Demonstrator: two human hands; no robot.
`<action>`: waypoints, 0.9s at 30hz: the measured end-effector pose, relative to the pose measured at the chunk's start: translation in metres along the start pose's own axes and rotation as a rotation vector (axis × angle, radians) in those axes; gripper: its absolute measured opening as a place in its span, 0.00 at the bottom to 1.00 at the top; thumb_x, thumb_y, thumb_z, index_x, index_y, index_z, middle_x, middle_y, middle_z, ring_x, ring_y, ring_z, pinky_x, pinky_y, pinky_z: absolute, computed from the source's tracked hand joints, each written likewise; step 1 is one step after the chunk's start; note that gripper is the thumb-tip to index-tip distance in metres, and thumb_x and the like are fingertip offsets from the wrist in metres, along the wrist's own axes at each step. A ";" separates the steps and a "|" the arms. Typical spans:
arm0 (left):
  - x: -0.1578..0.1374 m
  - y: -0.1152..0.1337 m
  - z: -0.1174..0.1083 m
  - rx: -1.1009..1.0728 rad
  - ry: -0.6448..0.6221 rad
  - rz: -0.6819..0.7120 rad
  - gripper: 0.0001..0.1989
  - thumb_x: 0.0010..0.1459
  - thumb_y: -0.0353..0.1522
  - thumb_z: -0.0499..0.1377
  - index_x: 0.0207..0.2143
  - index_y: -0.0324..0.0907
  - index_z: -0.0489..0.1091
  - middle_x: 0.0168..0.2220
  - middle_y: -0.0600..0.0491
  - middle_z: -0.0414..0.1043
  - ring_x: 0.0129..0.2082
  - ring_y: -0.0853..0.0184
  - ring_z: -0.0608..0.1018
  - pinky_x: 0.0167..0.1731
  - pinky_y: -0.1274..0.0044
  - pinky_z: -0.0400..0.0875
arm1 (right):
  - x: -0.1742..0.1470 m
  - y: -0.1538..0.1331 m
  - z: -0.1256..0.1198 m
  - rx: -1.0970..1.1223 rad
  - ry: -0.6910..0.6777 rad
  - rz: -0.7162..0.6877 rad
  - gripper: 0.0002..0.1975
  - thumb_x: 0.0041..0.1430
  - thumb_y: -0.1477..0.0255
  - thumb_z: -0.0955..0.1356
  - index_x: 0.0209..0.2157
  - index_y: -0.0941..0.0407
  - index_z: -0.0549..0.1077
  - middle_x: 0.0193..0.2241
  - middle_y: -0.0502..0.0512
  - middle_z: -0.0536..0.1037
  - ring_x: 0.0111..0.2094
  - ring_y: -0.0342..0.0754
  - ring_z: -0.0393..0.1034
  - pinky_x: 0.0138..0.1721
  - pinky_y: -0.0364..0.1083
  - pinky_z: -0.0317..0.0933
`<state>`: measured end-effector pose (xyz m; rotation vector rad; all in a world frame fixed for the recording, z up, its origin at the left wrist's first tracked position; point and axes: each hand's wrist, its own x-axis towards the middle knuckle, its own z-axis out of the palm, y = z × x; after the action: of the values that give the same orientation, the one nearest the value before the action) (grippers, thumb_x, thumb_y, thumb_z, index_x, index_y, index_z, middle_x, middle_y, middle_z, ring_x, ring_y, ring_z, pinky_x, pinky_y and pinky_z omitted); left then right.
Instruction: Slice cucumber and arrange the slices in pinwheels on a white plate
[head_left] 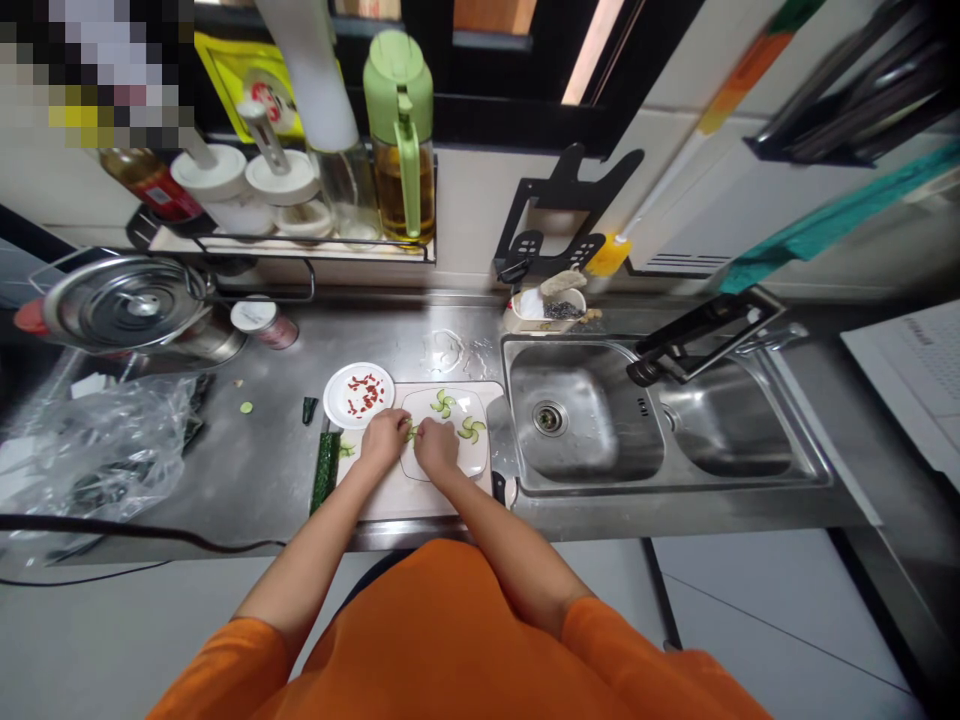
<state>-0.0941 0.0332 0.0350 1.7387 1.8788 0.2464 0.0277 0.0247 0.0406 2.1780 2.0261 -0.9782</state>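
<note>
A white squarish plate (469, 460) lies on a pale cutting board (375, 508). Two pinwheels of thin cucumber slices, one at the top (443, 403) and one at the right (472, 430), are laid out on it. Over the plate's left side, my left hand (384, 438) is closed, fingertips pinched at a small green cucumber slice (411, 432). My right hand (437, 449) is curled closed against the same slice from the right. Left of my hands lie a cut cucumber (325, 470) and some loose slices (346, 450). A round white plate (337, 400) holds chopped red pieces.
A knife with a black handle (499, 487) sits at the board's right edge, beside the double sink (585, 480). Plastic bags (127, 440), a lidded pot (142, 305) and a small jar (264, 322) stand left. An oil bottle (405, 150) is on the rack behind.
</note>
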 end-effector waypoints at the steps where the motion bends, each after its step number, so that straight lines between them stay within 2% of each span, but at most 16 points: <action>1: 0.000 0.000 0.000 -0.004 0.000 -0.001 0.12 0.55 0.30 0.55 0.40 0.42 0.75 0.40 0.48 0.75 0.42 0.63 0.73 0.42 0.76 0.64 | 0.000 0.000 -0.001 -0.002 0.002 -0.004 0.08 0.60 0.75 0.62 0.37 0.55 0.72 0.34 0.59 0.76 0.44 0.55 0.61 0.38 0.46 0.52; 21: 0.000 -0.005 0.001 -0.089 0.011 -0.020 0.11 0.56 0.32 0.54 0.38 0.42 0.76 0.38 0.50 0.77 0.39 0.64 0.75 0.42 0.76 0.66 | -0.006 0.005 -0.008 0.029 -0.029 -0.004 0.07 0.60 0.71 0.63 0.39 0.54 0.71 0.35 0.56 0.76 0.46 0.54 0.61 0.38 0.46 0.52; 27: -0.004 -0.012 -0.004 -0.123 0.086 -0.037 0.11 0.56 0.33 0.54 0.37 0.43 0.76 0.39 0.51 0.77 0.40 0.65 0.75 0.43 0.76 0.66 | -0.009 0.009 -0.013 0.022 -0.036 -0.002 0.07 0.60 0.71 0.64 0.39 0.54 0.71 0.35 0.56 0.76 0.45 0.53 0.61 0.38 0.45 0.51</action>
<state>-0.1064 0.0291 0.0340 1.6330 1.9129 0.4194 0.0418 0.0202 0.0513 2.1537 2.0115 -1.0372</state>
